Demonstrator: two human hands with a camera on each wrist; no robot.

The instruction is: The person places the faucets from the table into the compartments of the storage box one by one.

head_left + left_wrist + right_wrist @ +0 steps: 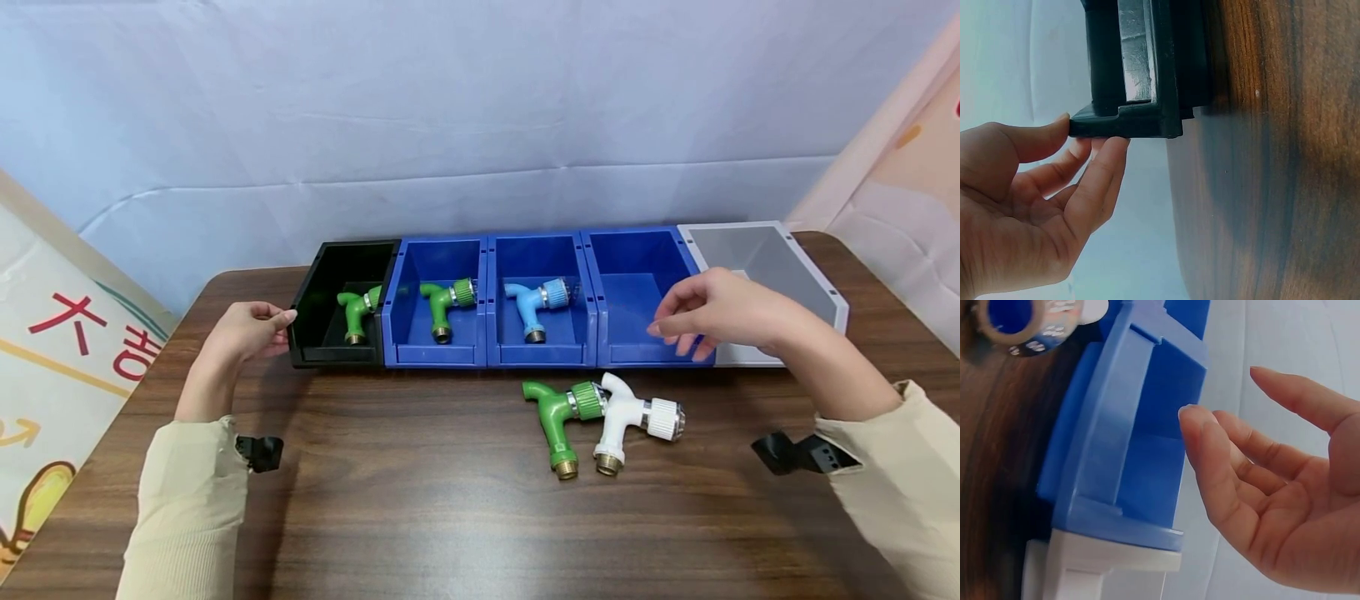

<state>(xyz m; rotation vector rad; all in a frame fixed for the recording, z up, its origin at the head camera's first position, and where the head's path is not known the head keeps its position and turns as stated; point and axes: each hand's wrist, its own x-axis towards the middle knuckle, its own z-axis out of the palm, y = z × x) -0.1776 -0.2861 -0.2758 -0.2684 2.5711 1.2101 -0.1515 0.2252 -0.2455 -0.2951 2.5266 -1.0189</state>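
Observation:
My left hand (251, 329) is at the left side of the black bin (337, 357). In the left wrist view, the thumb of that hand (1035, 212) meets the bin's rim while its fingertips touch the outer wall, pinching the edge. Loosely bent, my right hand (712, 312) hovers over the rightmost blue bin (630, 250) and the grey bin (817, 275), holding nothing; the right wrist view shows a gap between thumb and fingers. A green tap (553, 417) and a white tap (617, 417) lie touching on the table before the bins.
The bins stand side by side in a row. A green tap (355, 315) lies in the black bin, another green tap (439, 308) in the first blue bin, and a light blue tap (530, 308) in the middle one. A pale cloth (480, 108) hangs behind the table (420, 517).

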